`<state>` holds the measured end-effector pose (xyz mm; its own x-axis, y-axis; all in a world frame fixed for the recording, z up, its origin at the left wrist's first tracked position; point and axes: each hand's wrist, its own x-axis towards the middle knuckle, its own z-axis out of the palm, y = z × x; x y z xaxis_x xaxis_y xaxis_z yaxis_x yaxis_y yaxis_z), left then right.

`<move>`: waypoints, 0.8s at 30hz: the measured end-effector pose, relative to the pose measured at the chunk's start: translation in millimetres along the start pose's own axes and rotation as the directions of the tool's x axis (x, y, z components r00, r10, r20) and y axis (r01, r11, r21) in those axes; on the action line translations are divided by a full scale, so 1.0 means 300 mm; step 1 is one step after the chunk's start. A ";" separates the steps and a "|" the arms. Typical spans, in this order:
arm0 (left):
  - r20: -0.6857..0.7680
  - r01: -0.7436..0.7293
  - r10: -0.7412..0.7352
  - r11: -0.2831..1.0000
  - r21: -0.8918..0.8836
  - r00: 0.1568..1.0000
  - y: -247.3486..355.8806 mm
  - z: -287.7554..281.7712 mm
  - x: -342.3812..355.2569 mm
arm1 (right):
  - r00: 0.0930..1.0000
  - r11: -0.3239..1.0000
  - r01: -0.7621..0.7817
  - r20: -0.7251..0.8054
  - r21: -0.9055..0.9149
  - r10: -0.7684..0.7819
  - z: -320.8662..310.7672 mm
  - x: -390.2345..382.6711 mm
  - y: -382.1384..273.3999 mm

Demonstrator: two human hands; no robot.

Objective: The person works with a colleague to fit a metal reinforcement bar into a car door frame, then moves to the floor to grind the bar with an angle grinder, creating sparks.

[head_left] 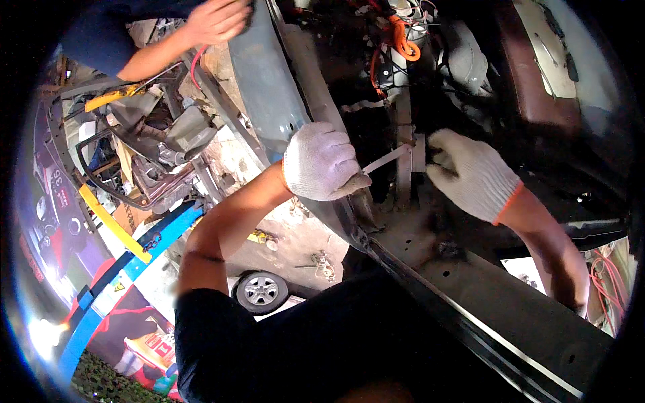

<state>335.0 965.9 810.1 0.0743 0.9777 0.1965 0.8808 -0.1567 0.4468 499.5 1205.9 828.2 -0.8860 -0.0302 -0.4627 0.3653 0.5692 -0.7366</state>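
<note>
My left hand, in a white knit glove, is closed in a fist at the edge of a grey car body panel. From its thumb side a thin flat metal bar runs across to an upright metal strip in the dark opening. A small pale metal plate stands at the bar's far end; whether they are joined I cannot tell. Right beside that plate is my right hand, also gloved, its fingers loosely curled and thumb apart. I see nothing between them; contact with the plate is unclear.
An orange hook-shaped part and wires sit at the far side of the opening. Another person's bare hand is at the upper left. Scrap car parts, a blue lift arm and a wheel lie on the left.
</note>
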 end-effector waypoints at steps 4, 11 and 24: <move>0.032 0.018 -0.018 1.000 0.005 0.999 0.004 -0.004 -0.011 | 0.996 0.995 -0.022 -0.089 -0.102 0.013 -0.054 -0.201 0.057; 0.016 -0.006 0.007 0.999 -0.031 1.000 -0.007 -0.004 -0.002 | 0.894 0.865 -0.314 -0.427 -0.390 0.132 -0.040 -0.553 0.189; 0.086 -0.024 0.031 0.997 -0.076 0.996 -0.023 -0.004 0.014 | 0.896 0.852 -0.238 -0.444 -0.466 0.008 0.011 -0.502 0.220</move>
<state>328.8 970.8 808.9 0.1411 0.9808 0.1345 0.8407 -0.1904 0.5069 657.9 1245.2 847.6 -0.9177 0.3424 -0.2013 0.3895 0.8750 -0.2875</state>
